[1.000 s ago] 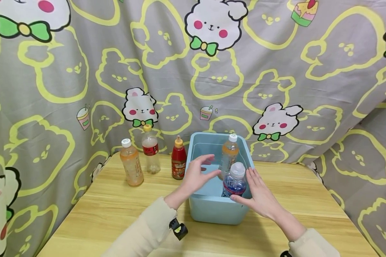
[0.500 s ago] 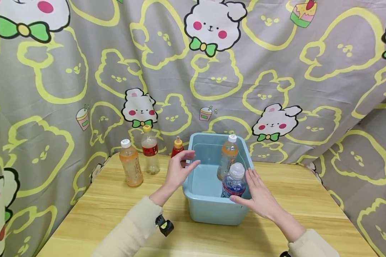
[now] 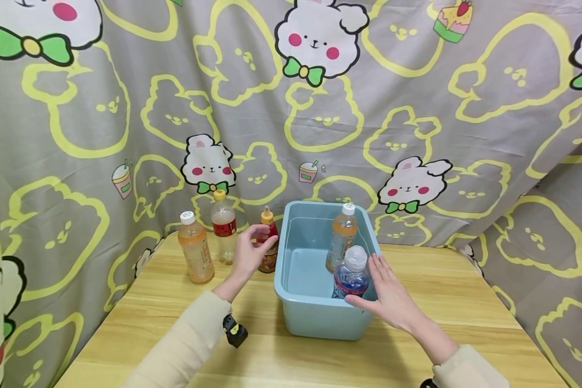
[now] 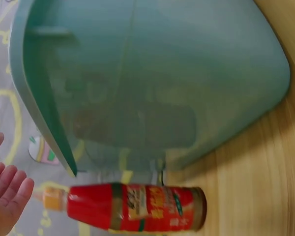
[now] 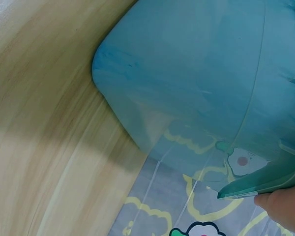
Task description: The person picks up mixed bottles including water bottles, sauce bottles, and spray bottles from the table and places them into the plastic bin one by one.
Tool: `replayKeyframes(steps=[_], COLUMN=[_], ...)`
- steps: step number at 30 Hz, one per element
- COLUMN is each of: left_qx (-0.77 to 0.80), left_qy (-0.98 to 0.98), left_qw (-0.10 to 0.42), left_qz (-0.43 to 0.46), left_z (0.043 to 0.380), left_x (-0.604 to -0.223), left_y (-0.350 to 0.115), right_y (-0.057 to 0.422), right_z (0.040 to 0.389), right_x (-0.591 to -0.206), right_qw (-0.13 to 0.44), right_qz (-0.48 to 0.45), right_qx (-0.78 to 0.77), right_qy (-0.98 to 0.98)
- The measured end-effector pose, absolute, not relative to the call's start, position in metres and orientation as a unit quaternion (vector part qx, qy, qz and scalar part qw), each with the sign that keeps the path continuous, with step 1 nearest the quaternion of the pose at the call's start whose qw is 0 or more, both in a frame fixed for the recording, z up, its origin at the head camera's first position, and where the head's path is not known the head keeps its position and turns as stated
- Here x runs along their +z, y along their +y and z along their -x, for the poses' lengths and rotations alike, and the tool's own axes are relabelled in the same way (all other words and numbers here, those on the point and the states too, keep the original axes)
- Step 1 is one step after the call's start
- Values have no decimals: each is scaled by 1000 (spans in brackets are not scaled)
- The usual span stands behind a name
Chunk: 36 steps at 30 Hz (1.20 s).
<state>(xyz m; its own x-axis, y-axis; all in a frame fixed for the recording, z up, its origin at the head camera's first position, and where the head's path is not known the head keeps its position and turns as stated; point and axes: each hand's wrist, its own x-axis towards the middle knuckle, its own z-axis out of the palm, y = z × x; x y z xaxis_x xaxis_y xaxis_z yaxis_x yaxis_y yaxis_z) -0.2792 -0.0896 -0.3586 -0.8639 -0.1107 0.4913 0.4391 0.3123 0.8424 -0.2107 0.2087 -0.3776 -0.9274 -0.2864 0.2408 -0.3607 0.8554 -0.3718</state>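
Note:
My left hand [image 3: 244,256], thumb and fingers apart, hovers at a red sauce bottle [image 3: 269,261] with a yellow nozzle cap, left of the bin. In the left wrist view the fingers [image 4: 14,189] are just short of the nozzle of the upright sauce bottle [image 4: 137,207]. My right hand [image 3: 393,299] rests on the right front rim of a light blue plastic bin [image 3: 315,319], fingers extended, thumb at the front edge. Inside the bin stand a bottle with a blue label [image 3: 351,279] and an orange-topped clear bottle [image 3: 343,237] with a white cap.
Left of the sauce bottle stand a clear bottle with a red label and yellow cap [image 3: 224,229] and an orange-labelled bottle with a white cap [image 3: 197,253]. A patterned grey curtain [image 3: 252,108] hangs behind and beside the wooden table [image 3: 441,280].
My left hand has moved left from over the bin to the sauce bottle. The right hand stays at the bin's rim.

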Motion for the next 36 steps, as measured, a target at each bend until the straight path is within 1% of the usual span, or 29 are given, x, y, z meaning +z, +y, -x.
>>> replayKeyframes(steps=[8,22,30,36], left_qx=[-553,-541,-552,-533], left_qy=[-790,-794,-790,-802], left_qw=[256,276,266,268], left_qz=[73,18,2,-26], left_z=[295,323,334,342], left_x=[-365,-370,-371,-375], left_y=[-101,-104,-101,-97], right_y=[209,209,209,209], right_z=[211,212,211,211], right_x=[-377,-377,-377,-378], right_qw=[89,93,92,92], right_qz=[-169,-171,-170,-169], right_qx=[211,207,208,207], right_qy=[-959,-959,-959,-959])
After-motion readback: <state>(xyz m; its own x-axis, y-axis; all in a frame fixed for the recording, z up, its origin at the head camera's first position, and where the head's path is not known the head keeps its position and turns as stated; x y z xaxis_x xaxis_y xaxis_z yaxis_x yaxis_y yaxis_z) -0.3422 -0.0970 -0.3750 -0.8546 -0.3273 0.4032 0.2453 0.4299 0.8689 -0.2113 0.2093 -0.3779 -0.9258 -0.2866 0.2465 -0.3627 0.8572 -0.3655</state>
